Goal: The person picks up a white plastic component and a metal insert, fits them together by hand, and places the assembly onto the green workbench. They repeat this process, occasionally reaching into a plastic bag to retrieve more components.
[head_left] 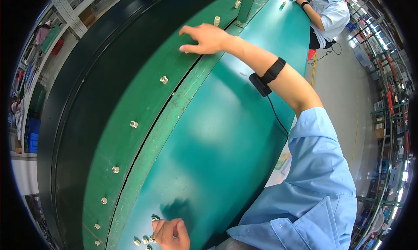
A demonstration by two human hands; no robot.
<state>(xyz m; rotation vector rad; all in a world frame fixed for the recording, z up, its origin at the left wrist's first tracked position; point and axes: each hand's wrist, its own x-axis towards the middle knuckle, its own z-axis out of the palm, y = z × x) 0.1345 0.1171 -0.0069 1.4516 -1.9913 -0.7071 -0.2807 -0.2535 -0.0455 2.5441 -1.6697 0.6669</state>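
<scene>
My right hand (204,38) reaches over the green strip at the far end, thumb and forefinger spread apart and empty. A small pale fitting shows partly under its thumb; a taller cream fitting (217,21) stands just beyond the hand. Nearer along the strip are several small metallic fittings, among them one (164,79) and another (133,124). At the lower edge my left hand (170,234) is closed, its fingers curled, with a small cream-and-green fitting (155,217) at the fingertips. More such fittings (136,241) lie beside it on the teal tabletop (204,132).
A dark belt (87,102) curves along the left beyond the green strip. A green post (247,6) rises at the far end. At the far right a person (328,12) works at the same table. Shelving (387,119) lines the aisle. A black cable (278,115) hangs from my right wristband.
</scene>
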